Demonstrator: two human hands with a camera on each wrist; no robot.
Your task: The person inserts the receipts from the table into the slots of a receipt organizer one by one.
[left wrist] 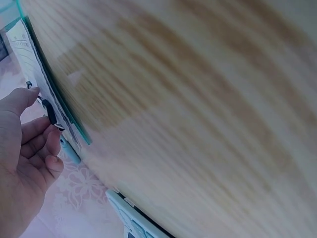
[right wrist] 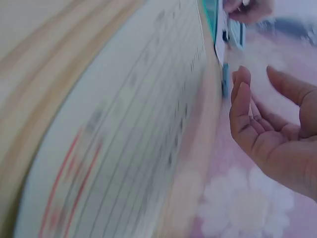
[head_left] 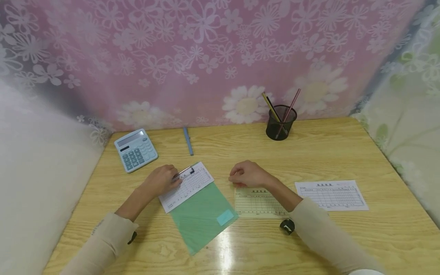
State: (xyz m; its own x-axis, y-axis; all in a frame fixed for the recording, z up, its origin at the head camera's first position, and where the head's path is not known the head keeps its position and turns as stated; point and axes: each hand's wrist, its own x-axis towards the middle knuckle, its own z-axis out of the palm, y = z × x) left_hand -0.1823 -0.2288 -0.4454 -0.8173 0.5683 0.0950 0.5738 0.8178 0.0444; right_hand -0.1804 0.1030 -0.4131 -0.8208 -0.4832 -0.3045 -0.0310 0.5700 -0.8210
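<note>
A green folder with a light blue label lies at a slant on the table, a metal clip at its far end. Over the folder's upper part lies a white printed form. My left hand is at the clip; in the left wrist view, the thumb and fingers pinch the clip's ends. Above the far edge of a yellow printed form hovers my right hand. Its thumb and fingers are apart in the right wrist view, nothing between them. The right forearm covers part of the yellow form.
A second white form lies to the right. Near the right sleeve is a small round black object. Towards the back are a blue calculator, a blue pen and a black mesh cup holding pencils.
</note>
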